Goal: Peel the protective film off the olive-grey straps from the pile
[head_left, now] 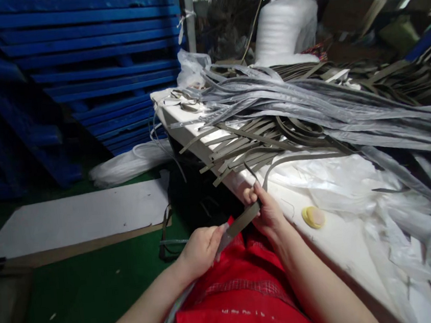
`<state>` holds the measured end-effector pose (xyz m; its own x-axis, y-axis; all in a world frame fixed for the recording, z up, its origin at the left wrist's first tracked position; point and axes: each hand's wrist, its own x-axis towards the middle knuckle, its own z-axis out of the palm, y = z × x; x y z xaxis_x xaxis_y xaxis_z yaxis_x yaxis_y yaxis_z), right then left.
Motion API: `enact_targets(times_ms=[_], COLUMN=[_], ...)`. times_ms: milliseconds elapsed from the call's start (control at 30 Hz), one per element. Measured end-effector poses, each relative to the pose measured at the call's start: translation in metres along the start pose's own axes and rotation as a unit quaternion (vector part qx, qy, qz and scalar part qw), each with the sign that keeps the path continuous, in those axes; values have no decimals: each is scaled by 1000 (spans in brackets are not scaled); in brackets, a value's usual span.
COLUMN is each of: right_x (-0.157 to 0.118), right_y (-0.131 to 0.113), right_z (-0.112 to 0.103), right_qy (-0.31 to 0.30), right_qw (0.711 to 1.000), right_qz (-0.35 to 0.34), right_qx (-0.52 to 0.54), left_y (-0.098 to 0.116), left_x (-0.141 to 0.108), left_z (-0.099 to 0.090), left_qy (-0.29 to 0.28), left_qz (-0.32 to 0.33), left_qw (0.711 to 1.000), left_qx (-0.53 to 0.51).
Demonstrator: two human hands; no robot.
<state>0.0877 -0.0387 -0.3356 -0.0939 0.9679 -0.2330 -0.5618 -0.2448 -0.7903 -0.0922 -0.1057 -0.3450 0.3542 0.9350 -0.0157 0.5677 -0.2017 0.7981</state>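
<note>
A flat grey-brown strip [242,222] runs between my two hands above my red apron. My left hand [200,249] is closed on its lower end, where a paler, greyish piece shows beside the fingers. My right hand [267,211] grips the strip farther up, at the table's edge, with thumb and fingers pinched together. From there a strip curves back over the table to a pile of similar brown strips [252,142]. Long strips in translucent grey plastic [289,94] lie across that pile.
The white table [348,250] bears a round yellow object [314,217] and crumpled clear plastic [325,175]. A white wrapped roll [276,29] stands at the back. Blue slatted pallets [103,42] are stacked left. White board [78,217] and a white plastic bundle [131,162] lie on the green floor.
</note>
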Motion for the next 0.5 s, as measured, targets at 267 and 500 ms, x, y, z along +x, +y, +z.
enact_targets(times_ms=[267, 500], right_x=[-6, -7], right_y=[28, -3], right_z=[14, 18], right_qy=[135, 60], right_qw=[969, 996], right_qz=[-130, -60], right_qx=[-161, -25], left_y=[10, -9], left_x=[36, 15], left_z=[4, -3], left_qy=[31, 149], left_qz=[46, 122], left_qw=[998, 981], left_qx=[-4, 39])
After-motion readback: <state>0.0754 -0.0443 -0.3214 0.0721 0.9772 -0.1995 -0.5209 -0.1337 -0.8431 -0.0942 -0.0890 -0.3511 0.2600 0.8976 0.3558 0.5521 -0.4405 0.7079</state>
